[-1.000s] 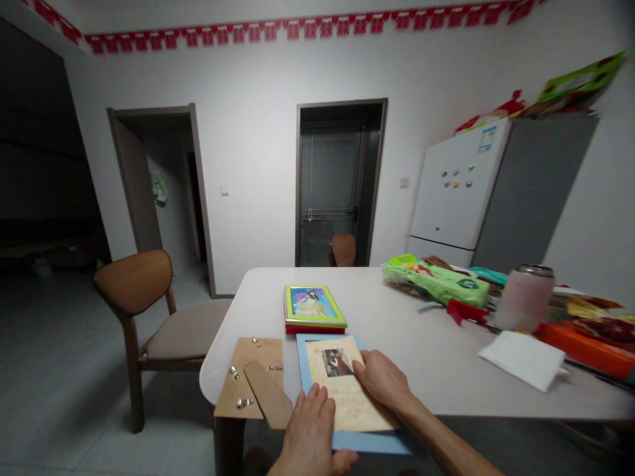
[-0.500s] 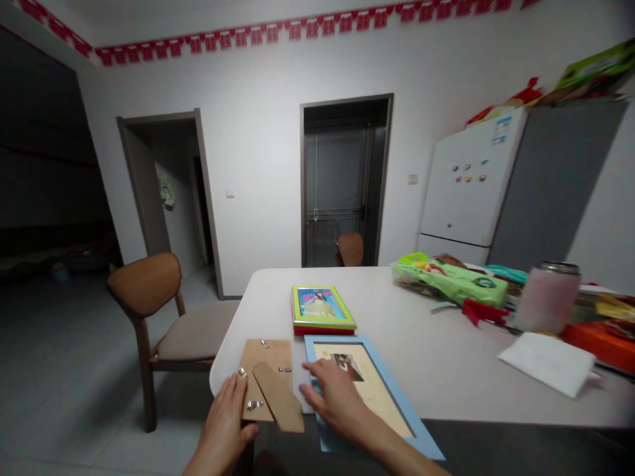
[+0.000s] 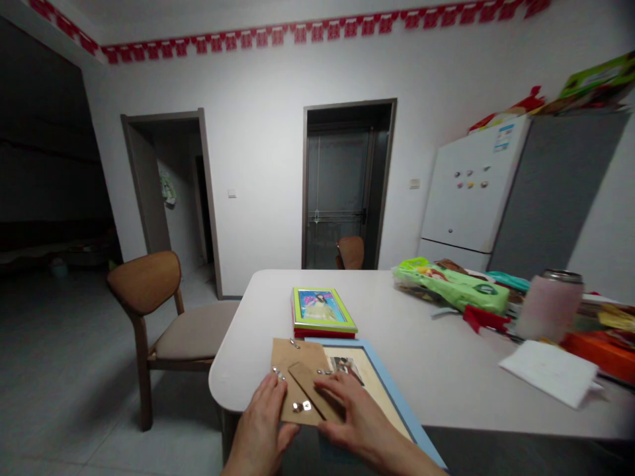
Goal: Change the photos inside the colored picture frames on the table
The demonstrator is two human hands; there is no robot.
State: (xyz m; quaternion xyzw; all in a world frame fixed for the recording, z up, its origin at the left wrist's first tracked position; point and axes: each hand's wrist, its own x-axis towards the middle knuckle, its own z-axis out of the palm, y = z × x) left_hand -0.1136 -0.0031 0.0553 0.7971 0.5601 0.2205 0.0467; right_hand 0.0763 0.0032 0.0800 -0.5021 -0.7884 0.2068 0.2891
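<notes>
A brown picture frame backing board point(image 3: 288, 355), with metal clips at its edges and a fold-out stand strip on its face, is between my two hands. My left hand point(image 3: 262, 418) grips its left edge, thumb at the near edge. My right hand point(image 3: 358, 416) grips its right side, fingers over the stand strip and thumb at the near corner. The board overlaps the left part of a light blue picture frame point(image 3: 391, 383), which holds a cream sheet with a small photo. Behind them lies a lime-green picture frame point(image 3: 325, 324) on top of a red one point(image 3: 325, 334).
On the right of the white table point(image 3: 426, 370) are a green packet point(image 3: 451, 284), a pink bottle point(image 3: 550, 304), a folded white tissue point(image 3: 550, 370) and an orange box point(image 3: 602, 350). A wooden chair point(image 3: 149, 277) stands left of the table. A fridge point(image 3: 466, 198) is behind.
The backing board has moved right with my left hand, from beside the blue frame to over its left part. My right hand has shifted from the blue frame onto the board.
</notes>
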